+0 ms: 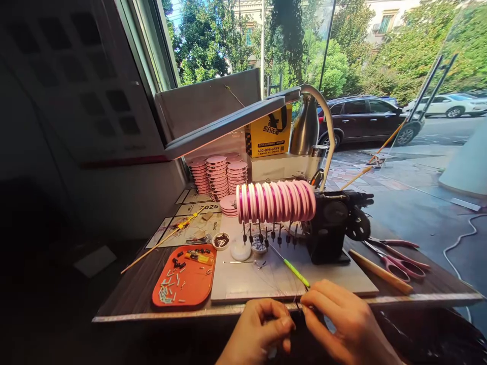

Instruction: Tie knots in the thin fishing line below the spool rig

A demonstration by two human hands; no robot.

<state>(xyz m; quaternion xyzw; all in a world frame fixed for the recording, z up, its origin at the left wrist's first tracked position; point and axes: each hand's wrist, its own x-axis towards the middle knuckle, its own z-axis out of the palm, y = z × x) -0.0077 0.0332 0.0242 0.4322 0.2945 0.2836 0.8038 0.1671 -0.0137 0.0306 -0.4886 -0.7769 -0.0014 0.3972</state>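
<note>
My left hand (pixel 262 327) and my right hand (pixel 348 322) meet at the near edge of the table, fingertips pinched together on thin fishing line that is barely visible. A green-handled needle tool (pixel 296 272) lies slanted on the white mat (pixel 342 281) just above my right hand, its tip close to my fingers. Further back, a row of pink and white line spools (pixel 276 201) sits on a black winding machine (pixel 331 228), with small clips hanging below the spools.
An orange tray (pixel 185 278) of small parts lies at left. Small dishes (pixel 239 248) sit behind the mat. Stacked pink spools (pixel 218 175), a desk lamp (pixel 236 121), red scissors (pixel 397 258) and a wooden stick (pixel 380 271) surround the work area. A window faces the street.
</note>
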